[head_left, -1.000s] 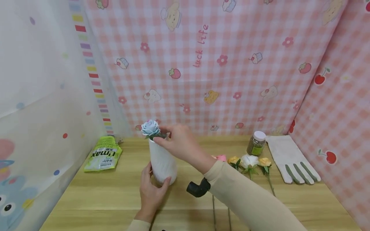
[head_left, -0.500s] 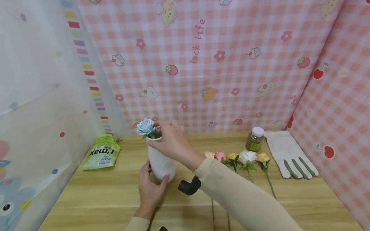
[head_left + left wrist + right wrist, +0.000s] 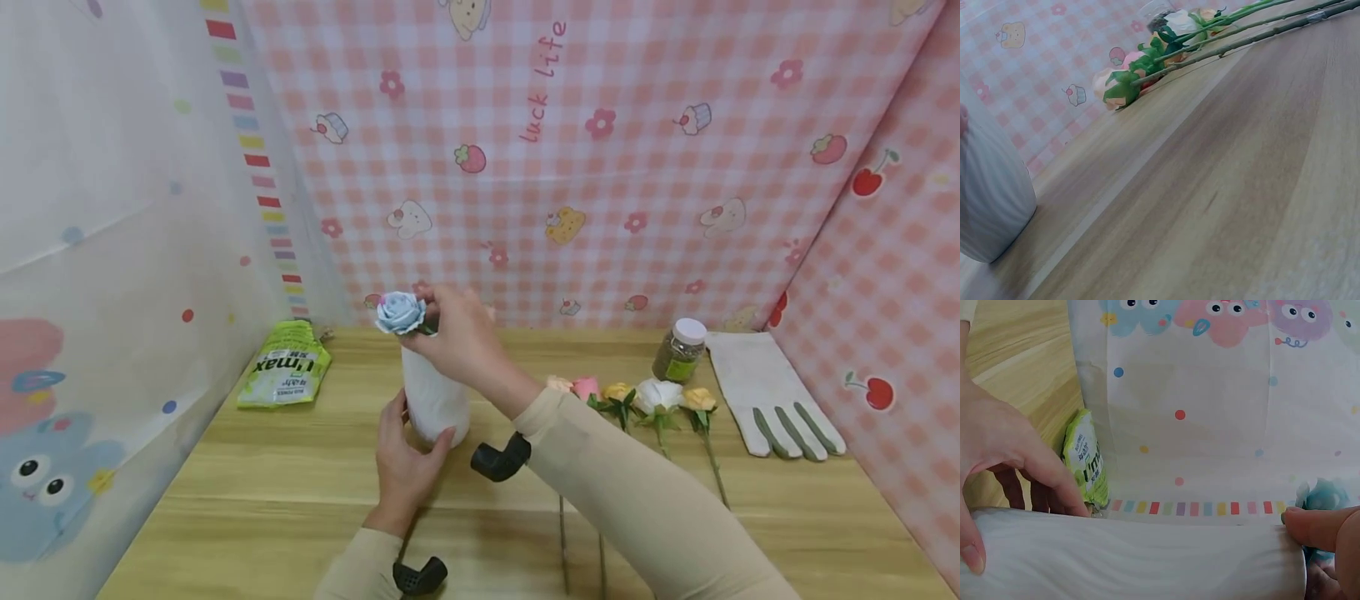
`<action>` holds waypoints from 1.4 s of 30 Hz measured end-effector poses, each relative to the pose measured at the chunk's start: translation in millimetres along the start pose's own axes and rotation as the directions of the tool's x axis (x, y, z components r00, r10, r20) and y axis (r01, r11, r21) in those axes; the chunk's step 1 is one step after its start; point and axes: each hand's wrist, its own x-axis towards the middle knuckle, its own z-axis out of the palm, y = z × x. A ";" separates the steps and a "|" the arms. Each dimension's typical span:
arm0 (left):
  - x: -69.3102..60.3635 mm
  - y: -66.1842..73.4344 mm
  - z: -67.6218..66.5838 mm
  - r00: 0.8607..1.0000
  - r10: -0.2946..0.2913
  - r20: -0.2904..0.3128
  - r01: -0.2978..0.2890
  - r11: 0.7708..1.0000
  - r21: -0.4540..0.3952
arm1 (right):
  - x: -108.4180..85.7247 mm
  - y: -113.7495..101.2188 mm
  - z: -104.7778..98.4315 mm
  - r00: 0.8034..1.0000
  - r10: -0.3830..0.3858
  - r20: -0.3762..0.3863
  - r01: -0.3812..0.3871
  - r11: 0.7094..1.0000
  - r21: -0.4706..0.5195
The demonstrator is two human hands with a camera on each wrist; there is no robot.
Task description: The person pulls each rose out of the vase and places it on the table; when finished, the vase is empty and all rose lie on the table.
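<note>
A white ribbed vase [image 3: 437, 408] stands on the wooden table, tilted slightly in the head view. My left hand [image 3: 405, 462] holds it near its base, thumb on one side and fingers on the other. At the mouth sits a light blue rose [image 3: 401, 313], its stem hidden inside the vase. My right hand [image 3: 467, 340] grips the rose just below the bloom, its thumb [image 3: 1313, 526] by the vase rim in the right wrist view. A speck of pink shows behind the blue petals, too small to identify.
Several loose roses lie right of the vase, including a white rose [image 3: 658, 395] and a pink rose [image 3: 587, 388]. Behind them stands a white-lidded jar [image 3: 681, 352]; a work glove [image 3: 772, 396] lies farther right. A green snack-like bag [image 3: 287, 367] is at left.
The head view has shifted. The rose bloom now sits over the rim, which showed half a second ago and is mostly hidden now. My left hand stays on the vase's base.
</note>
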 end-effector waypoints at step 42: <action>-1.7 0.1 -1.8 0.998 -0.051 0.024 0.051 0.999 0.003 | -4.1 29.5 -38.9 0.927 -0.100 -0.362 0.257 0.871 0.418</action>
